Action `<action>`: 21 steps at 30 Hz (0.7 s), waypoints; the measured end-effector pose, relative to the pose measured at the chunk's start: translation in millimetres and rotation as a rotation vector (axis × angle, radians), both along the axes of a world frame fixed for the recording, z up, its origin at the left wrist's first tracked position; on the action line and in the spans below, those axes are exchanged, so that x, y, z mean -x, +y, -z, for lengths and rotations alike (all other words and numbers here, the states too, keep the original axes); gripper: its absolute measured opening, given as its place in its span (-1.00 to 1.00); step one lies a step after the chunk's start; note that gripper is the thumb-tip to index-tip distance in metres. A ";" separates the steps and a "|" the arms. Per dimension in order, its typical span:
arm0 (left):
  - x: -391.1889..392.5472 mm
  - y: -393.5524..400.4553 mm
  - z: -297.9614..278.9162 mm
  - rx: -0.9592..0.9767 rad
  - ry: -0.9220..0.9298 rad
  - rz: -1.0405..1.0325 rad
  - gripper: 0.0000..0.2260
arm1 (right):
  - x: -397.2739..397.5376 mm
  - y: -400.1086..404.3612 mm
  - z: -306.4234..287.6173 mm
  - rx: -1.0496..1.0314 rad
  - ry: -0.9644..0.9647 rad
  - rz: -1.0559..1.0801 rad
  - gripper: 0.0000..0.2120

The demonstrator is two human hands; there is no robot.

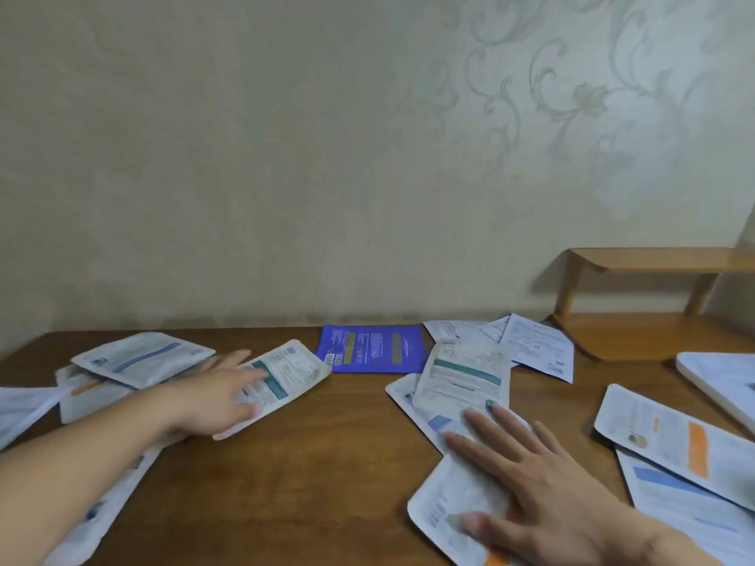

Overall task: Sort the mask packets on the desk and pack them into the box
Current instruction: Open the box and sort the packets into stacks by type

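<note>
Many flat mask packets lie scattered on a brown wooden desk [318, 463]. My left hand [212, 398] grips a white packet with a teal band [286, 379], which is tilted and slightly lifted at centre left. My right hand [527, 475] lies flat, fingers spread, on white packets [449, 508] near the front right. Another teal-banded packet [465, 373] sits just beyond its fingertips. A dark blue packet [371, 348] lies at the back centre. A white box or lid [719, 381] shows at the right edge.
A pile of white packets [139, 357] is at the back left, and packets with orange and blue bands [674, 439] at the right. A small wooden shelf [653, 296] stands at the back right against the wall. Loose white sheets [535, 345] lie near it.
</note>
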State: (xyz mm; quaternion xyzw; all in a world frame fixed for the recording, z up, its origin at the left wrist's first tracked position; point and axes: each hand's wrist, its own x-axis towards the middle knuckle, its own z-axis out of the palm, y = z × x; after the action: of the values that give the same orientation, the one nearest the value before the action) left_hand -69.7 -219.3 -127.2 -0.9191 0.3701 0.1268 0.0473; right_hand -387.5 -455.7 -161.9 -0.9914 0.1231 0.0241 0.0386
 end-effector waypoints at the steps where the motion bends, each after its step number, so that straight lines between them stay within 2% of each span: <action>1: -1.8 -17.4 0.1 0.048 -0.018 0.010 -0.44 | 12.5 -0.5 1.2 0.087 -0.014 -0.043 -0.28; 4: 5.6 -75.1 8.3 0.144 -0.051 0.102 -0.41 | 33.5 -1.9 9.3 0.170 0.086 0.057 -0.23; 9: 33.6 -125.4 29.8 0.087 0.012 0.206 -0.44 | 48.4 -10.9 15.6 0.178 0.120 0.041 -0.29; 11: 42.5 -121.2 26.8 0.081 -0.009 0.247 -0.42 | 49.0 -8.5 -7.1 0.229 0.176 0.023 -0.38; 12: 47.5 -115.9 23.0 0.058 -0.034 0.286 -0.39 | 43.9 -4.5 -19.5 0.162 0.189 0.036 -0.41; 15: 65.1 -94.1 10.3 -0.025 -0.093 0.415 -0.32 | 22.7 1.8 -31.1 0.003 0.030 0.067 -0.33; 18: 78.5 -74.8 7.4 -0.011 -0.094 0.485 -0.45 | -22.0 9.8 -33.4 -0.075 -0.114 0.074 -0.32; 21: 79.3 -61.8 8.3 0.037 -0.027 0.454 -0.47 | -65.8 26.5 -21.0 -0.018 0.006 -0.009 -0.30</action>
State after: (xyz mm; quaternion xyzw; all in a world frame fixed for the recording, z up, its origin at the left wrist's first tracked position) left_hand -149.0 -281.0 -135.5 -0.8147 0.5688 0.0936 0.0627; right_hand -321.7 -429.2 -140.9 -0.9914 0.1188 0.0284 0.0472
